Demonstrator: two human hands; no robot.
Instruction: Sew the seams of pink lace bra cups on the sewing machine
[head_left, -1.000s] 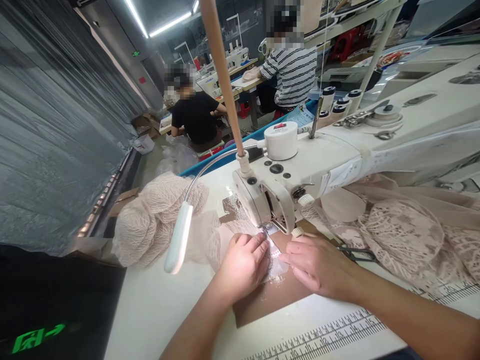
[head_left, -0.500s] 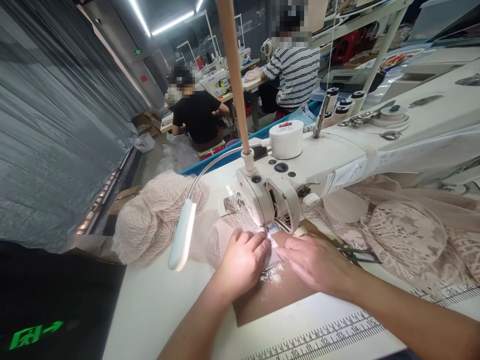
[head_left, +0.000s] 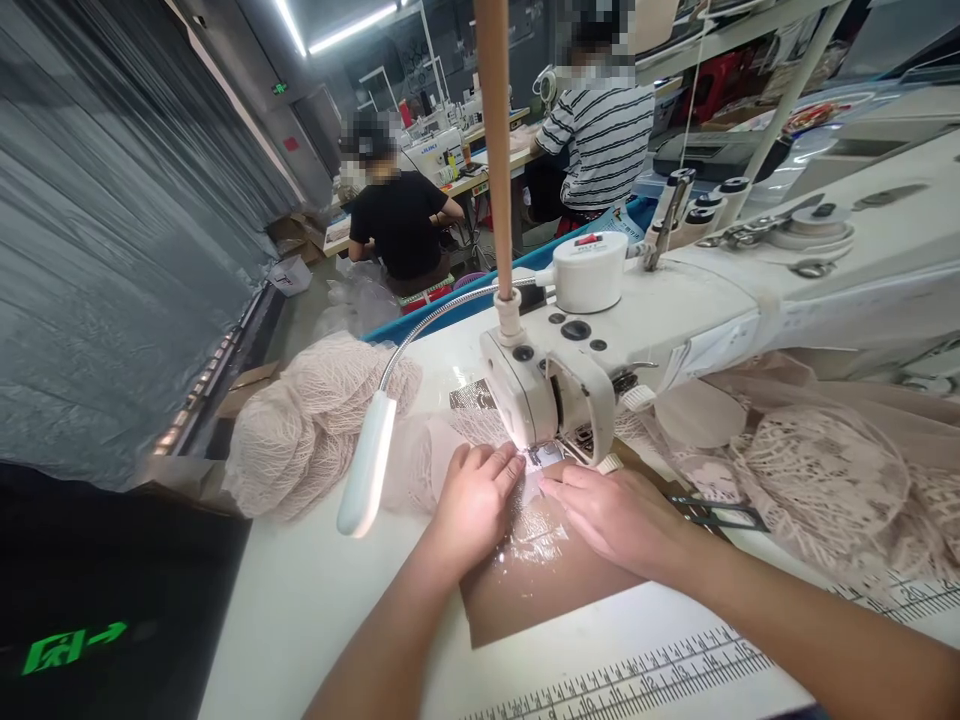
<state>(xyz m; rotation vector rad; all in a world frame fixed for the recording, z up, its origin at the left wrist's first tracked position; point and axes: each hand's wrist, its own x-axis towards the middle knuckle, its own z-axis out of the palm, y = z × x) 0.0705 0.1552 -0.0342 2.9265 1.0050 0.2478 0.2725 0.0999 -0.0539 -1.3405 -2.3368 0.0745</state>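
At the head of a white sewing machine [head_left: 525, 400], my left hand [head_left: 480, 495] rests with curled fingers pressed together on sheer pale pink mesh fabric [head_left: 421, 470]. The fabric spreads out to the left of the machine head. Close by on the right, my right hand [head_left: 611, 510] pinches the near edge of the light fabric, thumb and fingers together. Both sets of fingertips are just in front of the presser foot [head_left: 541, 455], partly hiding the fabric there. Beneath the hands lies a brown sheet [head_left: 525, 600] with shiny clear tape [head_left: 536, 540] on it.
A lit gooseneck lamp [head_left: 367, 465] hangs left of my hands. Mesh pieces [head_left: 300, 430] are piled at left, lace pieces [head_left: 821, 465] at right. A ruler strip [head_left: 637, 685] runs along the table's front. Two people [head_left: 401, 220] sit at machines beyond.
The view has shifted slightly. My right fingertips have come closer to the presser foot, and less light fabric shows between the hands. My left hand has slid a little left.
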